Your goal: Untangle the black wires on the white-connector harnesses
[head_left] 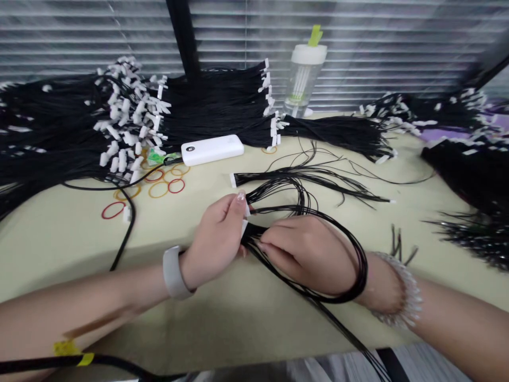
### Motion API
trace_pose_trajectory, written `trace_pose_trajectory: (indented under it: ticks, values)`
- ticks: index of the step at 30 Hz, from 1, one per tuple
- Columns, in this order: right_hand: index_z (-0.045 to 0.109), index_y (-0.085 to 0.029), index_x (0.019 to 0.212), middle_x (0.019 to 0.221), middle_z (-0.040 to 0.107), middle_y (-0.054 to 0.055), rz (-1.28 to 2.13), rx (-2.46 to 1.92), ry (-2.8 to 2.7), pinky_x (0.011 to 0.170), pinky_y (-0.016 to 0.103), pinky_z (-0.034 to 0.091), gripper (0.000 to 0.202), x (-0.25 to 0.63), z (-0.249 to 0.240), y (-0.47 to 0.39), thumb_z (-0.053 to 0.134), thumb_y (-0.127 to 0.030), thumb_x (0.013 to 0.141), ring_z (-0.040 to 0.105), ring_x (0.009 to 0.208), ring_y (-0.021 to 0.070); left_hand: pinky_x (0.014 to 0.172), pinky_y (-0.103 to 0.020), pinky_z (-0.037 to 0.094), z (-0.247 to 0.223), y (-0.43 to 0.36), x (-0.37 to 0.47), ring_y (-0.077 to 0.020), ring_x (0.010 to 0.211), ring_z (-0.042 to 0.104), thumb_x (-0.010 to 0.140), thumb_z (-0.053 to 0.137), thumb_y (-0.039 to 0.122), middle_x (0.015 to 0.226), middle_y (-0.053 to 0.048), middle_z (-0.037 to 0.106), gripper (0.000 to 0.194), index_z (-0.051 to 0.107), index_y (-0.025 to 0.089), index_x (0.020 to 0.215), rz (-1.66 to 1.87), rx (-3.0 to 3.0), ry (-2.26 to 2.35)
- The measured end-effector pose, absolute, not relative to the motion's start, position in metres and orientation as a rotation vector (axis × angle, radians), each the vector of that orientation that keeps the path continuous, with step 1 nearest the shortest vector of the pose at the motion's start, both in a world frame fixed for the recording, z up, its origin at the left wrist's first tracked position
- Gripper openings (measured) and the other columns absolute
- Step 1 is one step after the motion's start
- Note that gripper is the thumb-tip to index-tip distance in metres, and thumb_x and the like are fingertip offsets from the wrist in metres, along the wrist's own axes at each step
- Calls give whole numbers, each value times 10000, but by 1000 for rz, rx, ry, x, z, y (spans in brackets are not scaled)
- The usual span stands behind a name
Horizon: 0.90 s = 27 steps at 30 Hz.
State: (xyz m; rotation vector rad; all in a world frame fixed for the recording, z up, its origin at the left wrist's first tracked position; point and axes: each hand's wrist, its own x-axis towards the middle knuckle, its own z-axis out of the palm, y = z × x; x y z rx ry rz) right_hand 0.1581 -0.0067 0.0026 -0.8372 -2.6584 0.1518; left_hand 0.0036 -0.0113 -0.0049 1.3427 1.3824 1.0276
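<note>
My left hand (217,239) pinches the white connector end of a black wire harness (286,209) between thumb and fingers. A second white connector (244,228) shows just below the thumb, with black wires running from it. Close beside it, my right hand (310,252) has its fingers closed on those wires near the connector. The harness loops around my right wrist, and loose strands trail down to the table's front edge. Just beyond my hands lies another wire bundle (310,176) with a white connector at its left end.
Stacks of black cables (214,106) with white connectors line the back. A white power bank (212,150), a clear bottle (304,79) and several rubber bands (159,189) stand or lie there. More wires (473,175) are at right. A black cord (129,212) crosses the left side.
</note>
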Motion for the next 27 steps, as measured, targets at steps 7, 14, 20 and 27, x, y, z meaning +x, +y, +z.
trace_pose_trajectory:
  ticks: [7, 14, 20, 27]
  values:
    - [500, -163, 659, 592, 511, -3, 21, -846, -2707, 524, 264, 273, 221, 160, 1, -9, 381, -222, 835, 420, 538, 104, 292, -180, 352, -2, -11, 4, -84, 311, 416, 831, 340, 473, 410, 67, 374, 336, 437, 191, 675, 1010, 1338, 1390]
    - [506, -157, 656, 596, 504, 9, 88, -931, -2706, 522, 275, 286, 252, 157, 2, -11, 349, -237, 837, 415, 543, 111, 287, -182, 351, -3, -11, 3, -83, 303, 422, 825, 331, 501, 421, 65, 375, 362, 434, 191, 668, 983, 1383, 1428]
    - [514, -147, 532, 497, 476, -27, 292, -1026, -2752, 489, 225, 313, 193, 185, 22, 11, 476, -126, 720, 375, 476, 52, 295, -171, 359, -4, -12, 3, -81, 327, 433, 828, 321, 501, 431, 57, 386, 365, 448, 192, 680, 977, 1356, 1418]
    - [652, -83, 868, 742, 640, 74, 459, -1344, -1870, 495, 251, 347, 261, 241, 57, 52, 512, -258, 734, 559, 601, 94, 276, -169, 386, -3, -13, 4, -67, 343, 434, 817, 330, 511, 508, 46, 405, 379, 453, 181, 677, 977, 1336, 1428]
